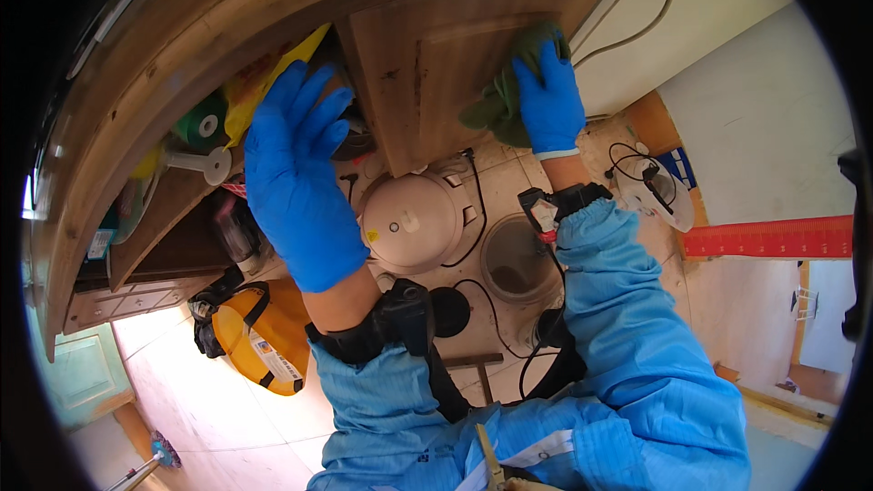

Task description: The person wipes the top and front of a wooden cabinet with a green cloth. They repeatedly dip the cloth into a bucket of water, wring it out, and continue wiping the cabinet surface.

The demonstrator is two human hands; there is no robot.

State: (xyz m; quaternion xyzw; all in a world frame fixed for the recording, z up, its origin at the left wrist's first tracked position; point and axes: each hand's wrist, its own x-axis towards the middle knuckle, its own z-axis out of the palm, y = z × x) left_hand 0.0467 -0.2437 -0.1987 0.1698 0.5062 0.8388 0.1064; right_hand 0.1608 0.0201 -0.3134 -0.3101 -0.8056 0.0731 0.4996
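My right hand (552, 102), in a blue glove, presses a dark green cloth (498, 111) to the wooden cabinet door (436, 73), near the door's right edge. The door stands ajar. My left hand (300, 191), gloved in blue too, is raised at the cabinet's opening with its fingers stretched and apart. Just behind those fingers is a yellow plastic packet (244, 100); whether they touch it I cannot tell. A green spool-like roll (202, 125) and a white round-ended object (214, 165) sit on the shelf beside that hand.
Below the door, a round pale appliance (411, 223) stands on the tiled floor with a black cable. A bucket (520, 259) is right of it. A yellow bag (259, 336) lies at left. A clear container with a cord (653, 189) and a red strip (773, 238) are at right.
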